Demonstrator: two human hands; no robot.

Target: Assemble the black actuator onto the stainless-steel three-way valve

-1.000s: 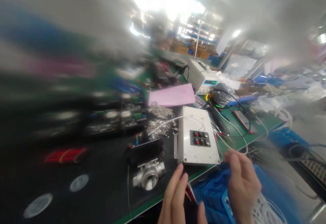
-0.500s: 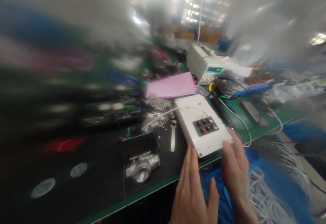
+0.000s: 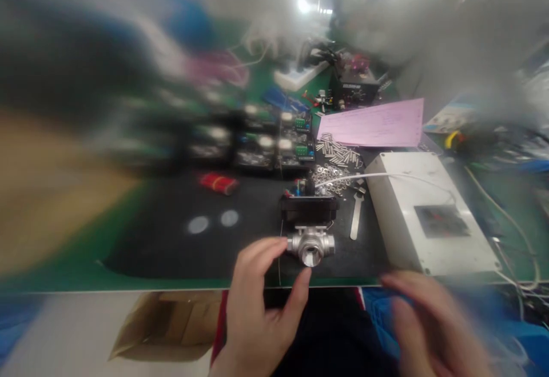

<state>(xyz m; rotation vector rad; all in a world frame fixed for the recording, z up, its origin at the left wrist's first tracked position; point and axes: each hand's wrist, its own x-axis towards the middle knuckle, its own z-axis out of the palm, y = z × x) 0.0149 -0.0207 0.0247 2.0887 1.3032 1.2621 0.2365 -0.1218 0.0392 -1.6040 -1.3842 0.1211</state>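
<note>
Valve (image 3: 309, 243), shiny silver, round-mouthed; left hand (image 3: 254, 305) and right hand (image 3: 450, 320) both wide in grip.

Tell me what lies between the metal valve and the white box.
The head view shows a flat wrench on the black mat between the metal valve and the white box.

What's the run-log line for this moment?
left hand: at metal valve, contact unclear | right hand: blurred, near white box | wrench: on black mat
</note>
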